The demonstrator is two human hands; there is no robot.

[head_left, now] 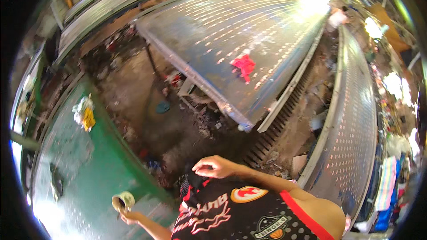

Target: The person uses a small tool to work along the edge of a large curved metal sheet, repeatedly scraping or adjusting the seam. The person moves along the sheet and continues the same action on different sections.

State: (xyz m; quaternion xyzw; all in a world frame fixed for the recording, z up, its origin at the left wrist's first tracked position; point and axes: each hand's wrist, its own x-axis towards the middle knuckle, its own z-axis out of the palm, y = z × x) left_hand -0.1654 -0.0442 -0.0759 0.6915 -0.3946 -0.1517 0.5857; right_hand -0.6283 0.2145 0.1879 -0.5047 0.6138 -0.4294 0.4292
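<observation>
At the lower left, my left hand [130, 216] grips a pale cup or tub [124, 200] by its side, over the green-topped table [89, 164]; the cup's contents are unclear. My right hand [212, 167] is raised in front of my black and red sleeveless shirt, its fingers loosely curved and apart, holding nothing that I can see. Farther up the green table lies a white and yellow cloth [84, 113], and a dark item [56, 182] lies near its left edge.
A long perforated metal table [209, 40] bears a red cloth [243, 67]; a second [351, 120] runs along the right beside piled fabric [386, 182]. Between them are a slatted strip [280, 111] and a littered floor [155, 138]. A person [336, 18] is at the far end.
</observation>
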